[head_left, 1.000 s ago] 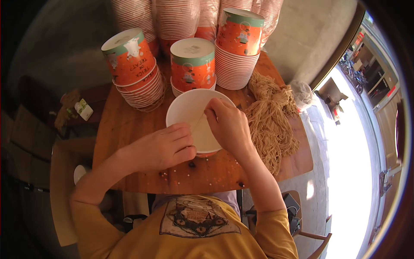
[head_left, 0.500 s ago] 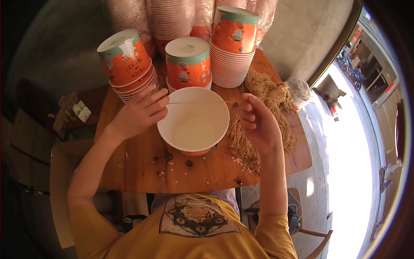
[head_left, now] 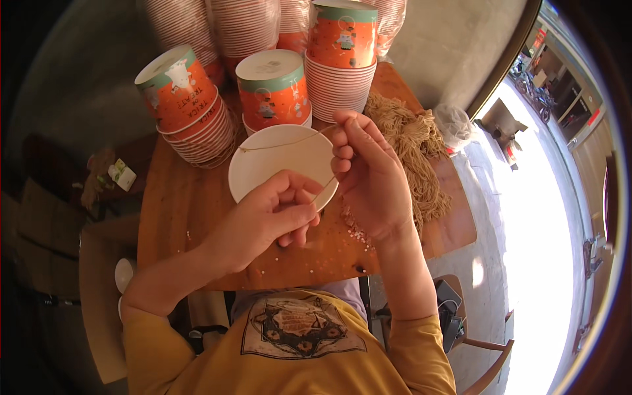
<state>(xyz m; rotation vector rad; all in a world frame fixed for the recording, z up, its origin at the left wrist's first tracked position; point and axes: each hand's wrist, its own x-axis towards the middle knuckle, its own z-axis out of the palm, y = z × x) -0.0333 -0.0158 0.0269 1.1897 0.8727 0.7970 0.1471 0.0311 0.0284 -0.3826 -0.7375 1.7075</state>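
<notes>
By the left edge of the table, the leaning stack of paper buckets looks the likeliest to topple; a knock from my left elbow could do it. Toward the middle, in front of the shorter stack, the open white bucket could slide or tip if my wrist catches its rim. The thin string runs above that bucket, its left end loose, so a slack pinch could let it drop inside. Toward the right edge, the heap of string could snag and tangle if my right wrist drags across it, and the white bits could be swept off the near edge by a sleeve or forearm.

As for my hands: the left hand lies over the bucket's near side, fingers curled, thumb and fingertip nearly together on the string; I can't tell whether it touches the rim. My right hand, between bucket and heap, pinches string between thumb and forefinger, its other fingers loosely bent.
</notes>
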